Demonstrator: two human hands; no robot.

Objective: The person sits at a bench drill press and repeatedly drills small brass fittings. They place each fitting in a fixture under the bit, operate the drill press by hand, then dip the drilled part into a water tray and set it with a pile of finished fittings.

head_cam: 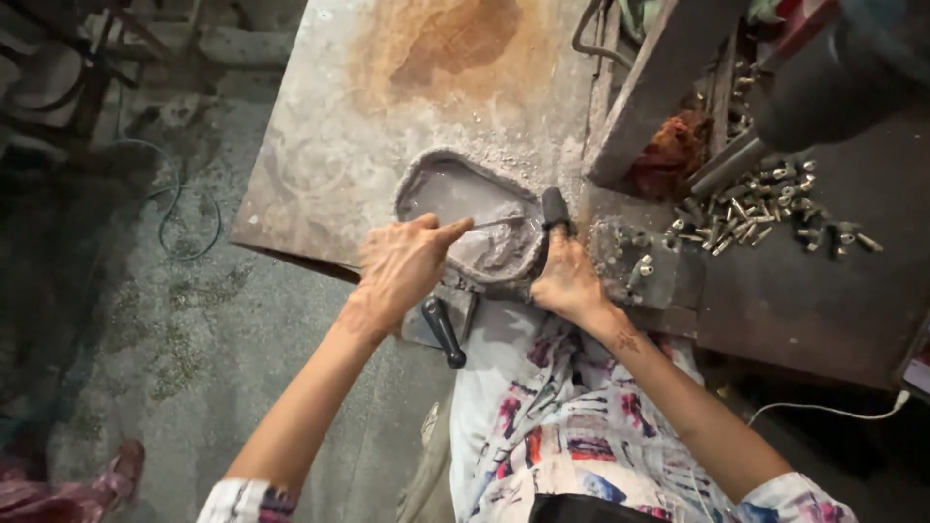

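Evidently steadying it, the left hand [402, 266] pinches a thin metal rod [499, 223] over the grey tray [418, 179]; at three o'clock, right hand [565, 281] fingers wrap a black lever [554, 208].

The right hand [567, 281] covered most of the black handle [555, 207], so its lower end could not be seen. The thin metal rod [499, 222] vanished inside the left hand's [402, 266] pinch, its length unknown. The small metal pieces [751, 218] piled on the counter [804, 291] were too small to tell apart. A dark, blurred shape [833, 77] was cut off at the top right corner. The white cable [823, 411] ran out past the right edge.
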